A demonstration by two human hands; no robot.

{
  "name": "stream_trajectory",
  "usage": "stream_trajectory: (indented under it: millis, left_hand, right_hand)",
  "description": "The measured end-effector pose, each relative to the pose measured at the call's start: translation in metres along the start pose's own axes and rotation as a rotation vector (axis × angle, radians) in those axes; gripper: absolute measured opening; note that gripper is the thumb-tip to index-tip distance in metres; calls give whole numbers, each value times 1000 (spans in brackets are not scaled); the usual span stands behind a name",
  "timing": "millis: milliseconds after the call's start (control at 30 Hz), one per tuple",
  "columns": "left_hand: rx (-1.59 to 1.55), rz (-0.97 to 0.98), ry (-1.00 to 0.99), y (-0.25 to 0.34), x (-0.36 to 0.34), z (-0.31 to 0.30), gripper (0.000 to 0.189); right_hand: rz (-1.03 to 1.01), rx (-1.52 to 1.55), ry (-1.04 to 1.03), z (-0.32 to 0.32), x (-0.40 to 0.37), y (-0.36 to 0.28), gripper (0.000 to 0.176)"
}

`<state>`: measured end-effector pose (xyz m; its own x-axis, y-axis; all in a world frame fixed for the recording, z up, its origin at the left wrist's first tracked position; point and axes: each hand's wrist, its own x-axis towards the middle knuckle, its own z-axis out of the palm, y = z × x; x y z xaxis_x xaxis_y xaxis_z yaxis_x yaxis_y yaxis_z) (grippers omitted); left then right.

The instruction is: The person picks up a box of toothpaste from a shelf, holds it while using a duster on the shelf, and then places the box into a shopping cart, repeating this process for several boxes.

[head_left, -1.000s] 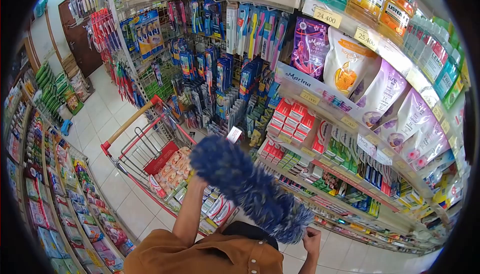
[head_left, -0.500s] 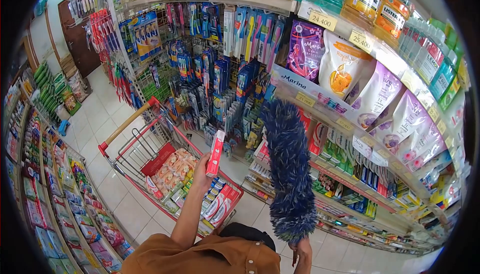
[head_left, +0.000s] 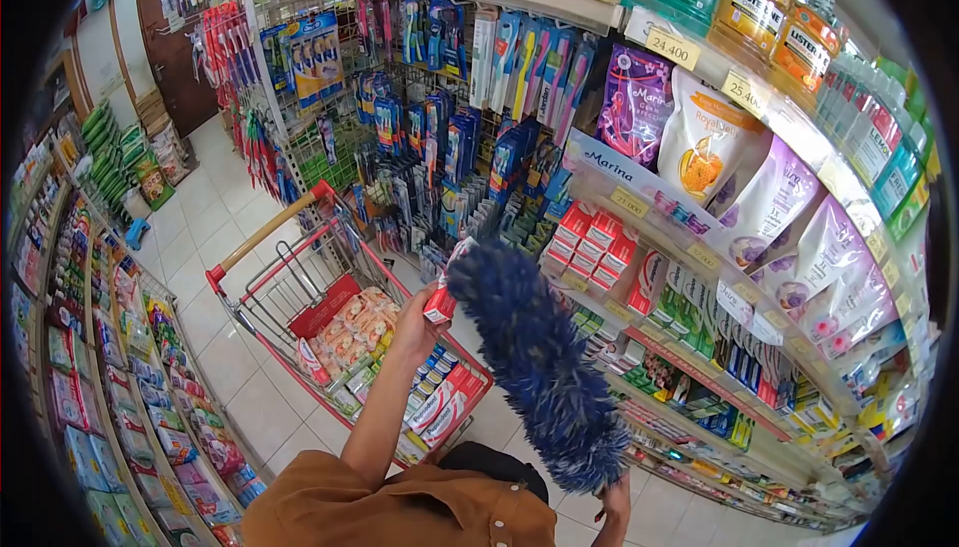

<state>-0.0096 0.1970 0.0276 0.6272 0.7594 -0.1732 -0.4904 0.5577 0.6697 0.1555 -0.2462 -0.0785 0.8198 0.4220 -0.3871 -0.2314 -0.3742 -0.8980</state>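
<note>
My left hand (head_left: pixel 412 329) is closed around the lower end of a red and white toothpaste box (head_left: pixel 438 305), held above the cart. My right hand (head_left: pixel 614 503), low at the right of my body, grips the handle end of a fluffy dark blue duster (head_left: pixel 534 367). The duster slants up and left, and its tip overlaps the upper part of the box. Below my left arm, the shopping cart (head_left: pixel 222 319) holds packs with pictured wrappers (head_left: pixel 358 329) and toothpaste boxes (head_left: pixel 450 405).
To the right, a shelf carries stacked red toothpaste boxes (head_left: pixel 589 245), pouches (head_left: pixel 704 132) and mouthwash bottles (head_left: pixel 747 9). Toothbrushes (head_left: pixel 529 62) hang on a rack ahead. Another stocked shelf (head_left: pixel 130 387) runs along the left, beside the tiled floor (head_left: pixel 235 367).
The duster has swung left from nearly upright, its tip reaching the toothpaste box. My left hand has tilted the box and lowered it slightly. Stacked boxes on the shelf are now uncovered.
</note>
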Motion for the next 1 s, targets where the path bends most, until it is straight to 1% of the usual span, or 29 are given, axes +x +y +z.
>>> stream_trajectory:
  millis: [33,67,100,133,167,233,267,367,400,500,600,700,733,833,867,933,967,1000]
  left_hand:
    - [10,2,3,-4,0,-3,24]
    - [19,5,6,-10,-1,-6,22]
    - [26,12,7,-11,-3,-3,21]
    - [-12,-5,86,-15,-5,4,22]
    - [16,-41,61,-11,-10,8,24]
    - [71,-113,11,-6,-19,12,28]
    - [60,-126,-131,-4,-21,16,35]
    - [68,-159,-126,-5,-26,19,40]
    - [72,-163,-109,-5,-27,21,39]
    - [-32,-146,-160,-15,-10,6,33]
    - [50,-111,-26,-24,-1,-10,26]
    - [-100,-127,-71,-27,1,-11,29]
    - [-123,-116,-41,-24,-3,-6,24]
    - [1,-117,-96,-19,-11,-11,29]
    - [64,-149,-57,-18,-13,-9,34]
    - [105,-136,-206,-18,-15,-5,35]
    - [123,-123,-284,-16,-16,-4,35]
    - [86,-190,-414,-12,-18,-2,36]
  right_hand:
    - [-25,-61,-12,-2,-2,-1,12]
    - [-112,-25,-102,-5,-2,-3,17]
    - [-102,-35,-130,-6,-4,-7,18]
    - [-94,-44,-160,-7,-3,-10,20]
    - [-86,-54,-189,-7,-2,-12,22]
    - [-208,-87,-63,-2,3,-10,21]
    - [-262,-101,0,1,4,-6,20]
    - [-323,-3,108,8,7,-7,21]
    - [-281,46,120,13,2,-19,24]
    - [-263,-3,53,1,-1,-14,22]
    - [-190,-9,75,2,-15,-25,21]
    - [-216,-54,-150,-11,-9,-17,18]
    - [-245,21,-173,-7,-8,-17,14]
    - [-273,-65,-52,2,-9,-28,10]
    - [-303,-49,-1,8,-8,-31,9]
    - [-364,-19,100,17,-4,-32,10]
    - [-351,-18,116,19,2,-25,10]
    - [-342,-17,133,21,9,-19,11]
